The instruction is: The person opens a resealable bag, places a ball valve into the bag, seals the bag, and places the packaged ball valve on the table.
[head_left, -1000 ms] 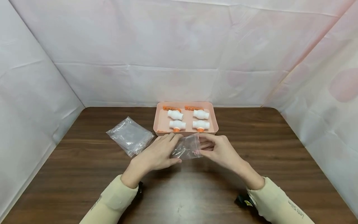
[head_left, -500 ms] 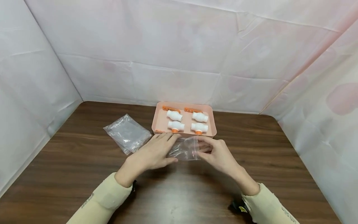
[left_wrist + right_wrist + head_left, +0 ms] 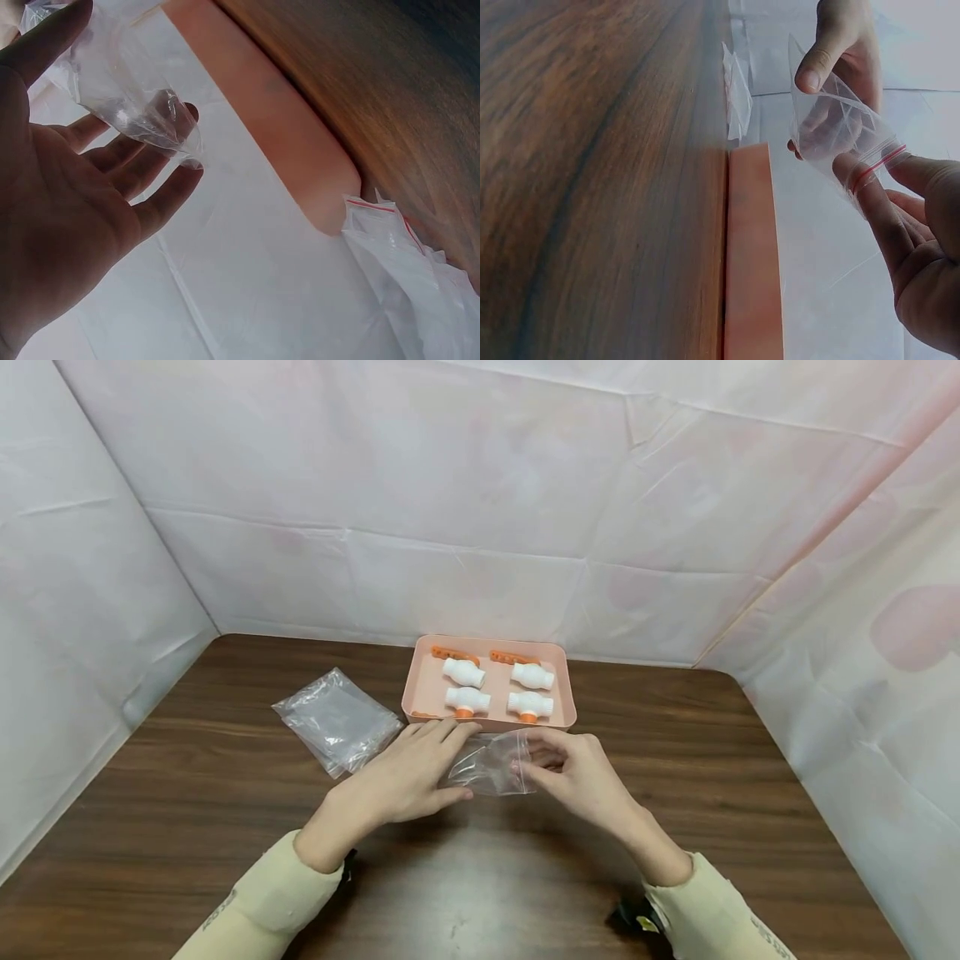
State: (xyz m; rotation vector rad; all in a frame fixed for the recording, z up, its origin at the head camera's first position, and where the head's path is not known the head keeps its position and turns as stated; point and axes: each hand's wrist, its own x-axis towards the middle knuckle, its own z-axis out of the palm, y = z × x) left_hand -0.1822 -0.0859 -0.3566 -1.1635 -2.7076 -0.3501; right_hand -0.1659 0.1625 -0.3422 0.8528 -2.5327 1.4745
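Okay, head view: right hand (image 3: 573, 774) pinches a clear zip bag (image 3: 483, 766) at its right end; left hand (image 3: 397, 781) touches the left end, fingers relaxed, no clench. Bag sits on the near side of the pink tray (image 3: 498, 692), which holds four white fittings (image 3: 531, 677). Bag stack (image 3: 337, 720) lies left. Left wrist: thumb spread, fingers against the film. Right wrist: right fingers grasp the mouth by the red strip (image 3: 879, 166).

You're at a screened-off table booth (image 3: 390, 468): dark wood-grain tabletop (image 3: 697, 768) from six o'clock upward, pale sheets (image 3: 480, 577) hanging at nine, twelve and three. Whether home or workshop, you can't tell.
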